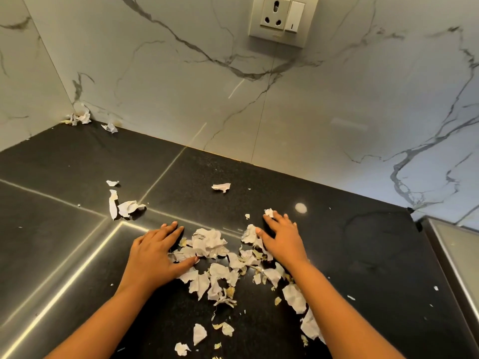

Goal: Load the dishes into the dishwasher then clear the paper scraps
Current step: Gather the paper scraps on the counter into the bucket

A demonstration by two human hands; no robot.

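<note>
On the black desk (363, 255), tight against the marble backsplash (181, 86), both hands are down and bracketing the mess! The left grip (155, 251) lies flat with straight fingers and its palm on the stone. Its thumb side touches the near-left edge of the main pile of paper scraps (220, 265). The right grip (282, 237) mirrors it on the far side: released, fingers spread, nothing grasped. Its fingertips touch a small white scrap (269, 212), and its thumb rests on another torn piece (249, 233).

That reads to me as a raking stance: two flat palms set as walls so the litter can be herded into one heap rather than plucked bit by bit. A crumpled wad (210, 240) sits between the hands at the top of the pile. A trail of torn bits (295, 297) runs beside the right forearm toward the near edge.

Now the strays! Two long strips (121, 207) lie off to the left beside the desk's seam. A lone scrap (221, 187) sits farther back, well apart from the pile. A little cluster (81, 117) is wedged in the far corner where the walls meet. Those will want separate reaches, by my reckoning.

No dishes and no dishwasher are in view, so I'd judge we're in the paper-clearing half of the job. The risk is that light paper slides under a flat palm or skitters off the near edge.
</note>
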